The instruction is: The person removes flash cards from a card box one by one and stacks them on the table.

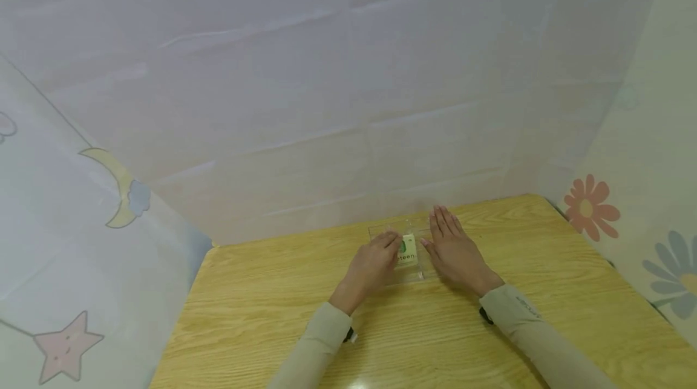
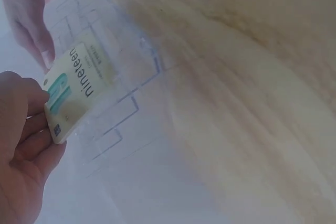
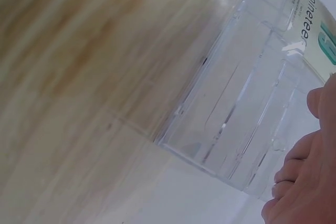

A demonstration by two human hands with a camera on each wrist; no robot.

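Observation:
A pale yellow card (image 1: pixel 407 251) printed "nineteen" with a green mark is at the middle of a clear plastic box (image 3: pixel 226 119). My left hand (image 1: pixel 373 265) holds the card's left end between curled fingers and thumb, as the left wrist view (image 2: pixel 23 145) shows. On the box's right part my right hand (image 1: pixel 457 256) lies with its fingers straight and close together, pointing away from me. In the right wrist view, the right hand's fingers (image 3: pixel 299 171) are beside the box's ridged section. Whether the card is loose or fixed to the box cannot be told.
The box stands near the far edge of a wood-grain table (image 1: pixel 261 316). A pale sheet (image 1: pixel 305 104) rises behind the table. Patterned sheets with a moon (image 1: pixel 122 186) on the left and a red flower (image 1: pixel 590 207) on the right flank it.

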